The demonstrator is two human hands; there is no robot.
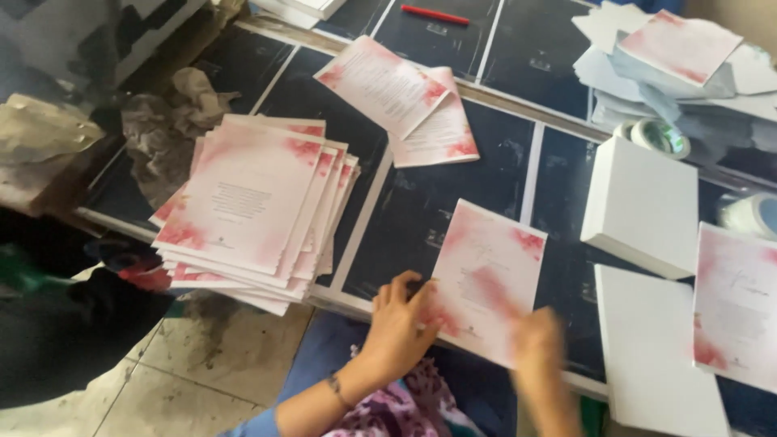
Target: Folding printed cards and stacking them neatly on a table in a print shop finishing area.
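A pink-and-white floral printed card point(490, 271) lies on the dark table point(405, 218) near its front edge. My left hand point(401, 324) rests on the card's lower left corner, fingers spread over its edge. My right hand point(538, 348) is blurred with motion at the card's lower right corner; whether it grips the card I cannot tell. A fanned stack of the same pink cards point(255, 206) sits to the left of my hands.
Two loose pink cards point(396, 93) lie farther back. White boxes point(643, 202) and another pink card point(736, 303) sit at the right, with tape rolls point(660, 136) and piled papers point(672, 61) behind. A red pen point(435, 14) lies at the far edge. Crumpled paper point(174, 121) is at left.
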